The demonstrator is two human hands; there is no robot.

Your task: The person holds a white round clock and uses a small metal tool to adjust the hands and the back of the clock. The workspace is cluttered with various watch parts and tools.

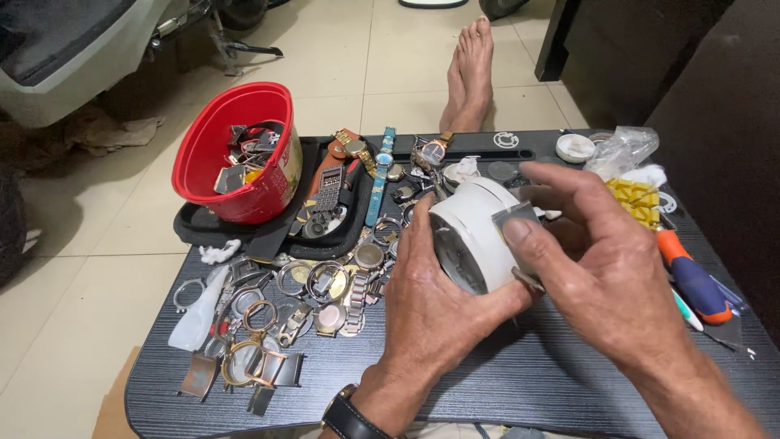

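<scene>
- One red bowl [236,158] sitting well beyond fingertips, holding watch parts [248,150].
- Left hand [431,301] cradling white clock [475,236], fingers wrapping underneath.
- Right hand [609,276] pinching small grey piece [516,218] against it.

A crumpled clear plastic bag [621,150] lies at the table's far right.

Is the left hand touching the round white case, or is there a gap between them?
Touching. The head view shows the left hand wrapped around the round white case, fingers pressed on its rim, while the right hand holds a small flat piece against it.
</scene>
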